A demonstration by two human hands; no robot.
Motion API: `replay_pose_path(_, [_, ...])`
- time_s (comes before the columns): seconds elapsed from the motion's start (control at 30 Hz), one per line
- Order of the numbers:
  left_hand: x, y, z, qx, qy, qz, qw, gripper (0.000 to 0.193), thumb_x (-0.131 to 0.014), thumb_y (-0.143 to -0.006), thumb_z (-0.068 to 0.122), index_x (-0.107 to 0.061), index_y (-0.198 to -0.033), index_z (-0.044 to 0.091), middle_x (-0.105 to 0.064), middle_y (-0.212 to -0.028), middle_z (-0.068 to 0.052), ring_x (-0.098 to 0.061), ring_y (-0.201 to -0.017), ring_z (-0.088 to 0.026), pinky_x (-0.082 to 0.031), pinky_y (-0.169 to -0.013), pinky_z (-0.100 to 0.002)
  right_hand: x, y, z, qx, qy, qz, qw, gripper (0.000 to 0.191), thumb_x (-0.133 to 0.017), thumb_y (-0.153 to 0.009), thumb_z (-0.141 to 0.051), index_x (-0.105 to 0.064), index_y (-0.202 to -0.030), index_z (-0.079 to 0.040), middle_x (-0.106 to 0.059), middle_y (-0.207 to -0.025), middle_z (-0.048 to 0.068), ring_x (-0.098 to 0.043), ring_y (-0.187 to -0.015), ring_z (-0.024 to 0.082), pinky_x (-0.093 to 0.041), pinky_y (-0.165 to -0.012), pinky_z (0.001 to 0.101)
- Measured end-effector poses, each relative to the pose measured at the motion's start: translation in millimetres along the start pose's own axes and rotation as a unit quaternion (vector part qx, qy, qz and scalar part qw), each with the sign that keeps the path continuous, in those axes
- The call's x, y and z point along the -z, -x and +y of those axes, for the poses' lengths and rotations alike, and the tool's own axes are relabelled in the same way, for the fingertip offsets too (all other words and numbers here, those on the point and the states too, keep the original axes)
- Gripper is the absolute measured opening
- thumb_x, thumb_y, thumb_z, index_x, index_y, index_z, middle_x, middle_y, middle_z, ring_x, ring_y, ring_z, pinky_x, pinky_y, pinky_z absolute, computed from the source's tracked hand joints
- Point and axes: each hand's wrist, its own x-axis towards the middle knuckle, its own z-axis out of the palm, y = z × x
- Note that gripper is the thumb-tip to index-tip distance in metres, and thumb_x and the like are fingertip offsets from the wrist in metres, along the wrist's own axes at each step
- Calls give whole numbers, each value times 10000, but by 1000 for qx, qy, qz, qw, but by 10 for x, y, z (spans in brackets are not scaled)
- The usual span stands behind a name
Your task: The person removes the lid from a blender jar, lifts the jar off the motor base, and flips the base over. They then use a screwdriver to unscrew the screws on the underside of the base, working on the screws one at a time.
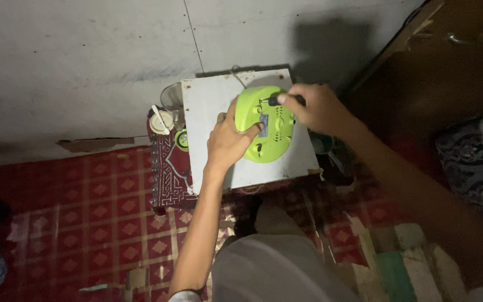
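Left hand [226,141]: fingers spread and laid flat over the near-left edge of the green round casing [265,123], pressing it down; the grip reads as bracing, so the casing does not turn or slide. Nothing is pinched in this hand.

Right hand [317,108]: fingers closed around the dark handle of a screwdriver [275,100], tip pointing left onto the far part of the casing's upturned face. The shaft lies low, nearly level with that face, which suits working a screw set near the rim.

Green round casing: lies flat, underside up by the look of its vent slots and small grey panel, about centred on the white board [213,106] that serves as tabletop.

Just left of the casing, off the board's edge: a small green ring-shaped part [182,140] and a cream round cap [161,119], both on a red patterned cloth [166,173]. Farther left and beyond: a clear glass [171,98] against the grey wall [85,61].
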Motion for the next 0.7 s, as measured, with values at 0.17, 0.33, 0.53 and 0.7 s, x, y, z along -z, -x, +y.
replay_pose_path(0.17, [5, 0, 5, -3, -4, -1, 1000, 885, -738, -755, 408, -378, -1558, 318, -646, -1243, -186, -663, -1132, -408, -514, -954, -504, 34, -160, 110, -145, -19, -109, 983, 487, -579, -1041, -397, -762, -739, -61, -511, -505, 120, -481, -489, 223, -428, -539, 396])
replay_pose_path(0.33, [-14, -9, 0, 4, 4, -1, 1000, 895, -751, -745, 409, -376, -1552, 316, -643, -1247, -185, -657, -1143, -400, -504, -962, -500, -34, -54, 4, -9, 45, -24, 999, 329, -630, -1011, -258, -686, -810, -3, -566, -610, 119, -569, -503, 264, -485, -567, 422])
replay_pose_path(0.53, [-11, -15, -26, -14, 5, 8, 1000, 882, -755, -747, 421, -398, -1544, 297, -645, -1255, -186, -658, -1146, -400, -511, -961, -493, -46, 161, -130, 253, 231, 101, 934, 235, -711, -904, -177, -600, -1053, -34, -634, -877, 161, -651, -808, 342, -542, -749, 448])
replay_pose_path(0.7, [-11, -29, -32, -7, 4, 3, 1000, 887, -752, -748, 415, -397, -1552, 300, -642, -1255, -191, -662, -1142, -406, -512, -967, -497, -11, 74, -60, 109, 16, 25, 994, 245, -698, -942, -182, -572, -1017, 14, -644, -792, 130, -656, -676, 260, -532, -625, 432])
